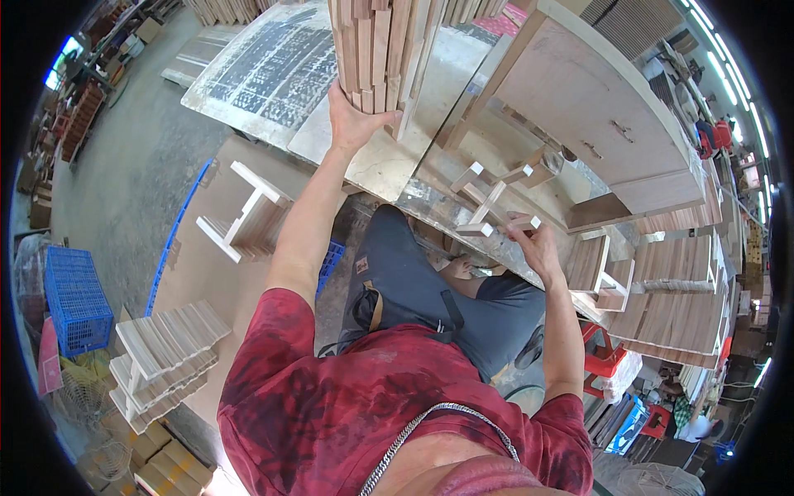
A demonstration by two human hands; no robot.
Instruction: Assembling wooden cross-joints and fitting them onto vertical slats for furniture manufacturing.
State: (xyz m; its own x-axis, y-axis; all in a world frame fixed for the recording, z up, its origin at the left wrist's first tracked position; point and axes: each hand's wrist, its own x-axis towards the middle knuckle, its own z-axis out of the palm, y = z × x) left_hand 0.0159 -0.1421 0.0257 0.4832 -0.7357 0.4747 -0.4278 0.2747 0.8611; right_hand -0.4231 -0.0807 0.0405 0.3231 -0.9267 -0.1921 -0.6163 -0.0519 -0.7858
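Note:
A tall stack of wooden strips (376, 62) stands at the far middle of the worktable. My left hand (356, 120) is wrapped around its near end, with the thumb on the right side and the fingers on the left, partly hidden behind it. On the right, a small H-shaped wooden frame (490, 201) with pale square ends lies over the table edge. One of its ends is gripped by the fingers of my right hand (536, 248). Just beyond the frame is a small wooden block (543, 165).
A large board-sided wooden structure (595, 107) rises at the far right of the worktable (389, 169). Stacked H-shaped pieces (248, 215) sit on brown board to my left, with another stack (165, 355) nearer. More stacked wood (674, 289) lies right. A blue crate (78, 298) stands far left.

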